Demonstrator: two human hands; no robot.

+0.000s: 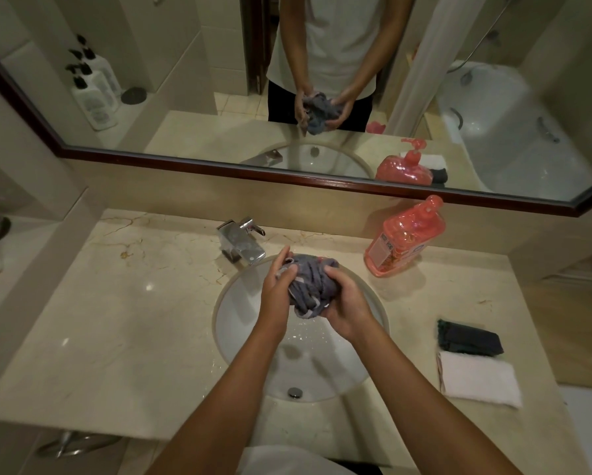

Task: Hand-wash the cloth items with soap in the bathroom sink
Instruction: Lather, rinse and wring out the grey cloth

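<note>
Two hands bunch one grey cloth (310, 286) over the sink (234, 323), just in front of the faucet (241, 243). Cloth is wadded into a ball, pale stripes or edging showing in the folds, held above the basin and not touching it. Left hand (276, 289) presses against the cloth's left side, fingers pointing up toward the faucet, fairly straight, thumb tucked to the wad. Right hand (346, 303) wraps the cloth's right and lower side, fingers curled round it, firm hold. Both forearms reach in from the near edge over the sink.

Sink: white oval bowl set under the counter (116, 320), water droplets on the basin below the cloth, metal drain (295, 392) at the near end. Faucet is chrome, squarish, at the sink's far left rim; no water stream visible.

Right of the sink, near the back wall: red soap bottle (404, 236) with pump top, standing upright on the counter. Right of the sink, closer to the near edge: dark folded cloth (469, 339) and white folded cloth (478, 378), just beside each other, dark one farther back, both flat on the counter, well apart from the sink rim.

Behind the sink, mirror (185, 80) with dark frame reflects the person's torso, hands and cloth.
</note>
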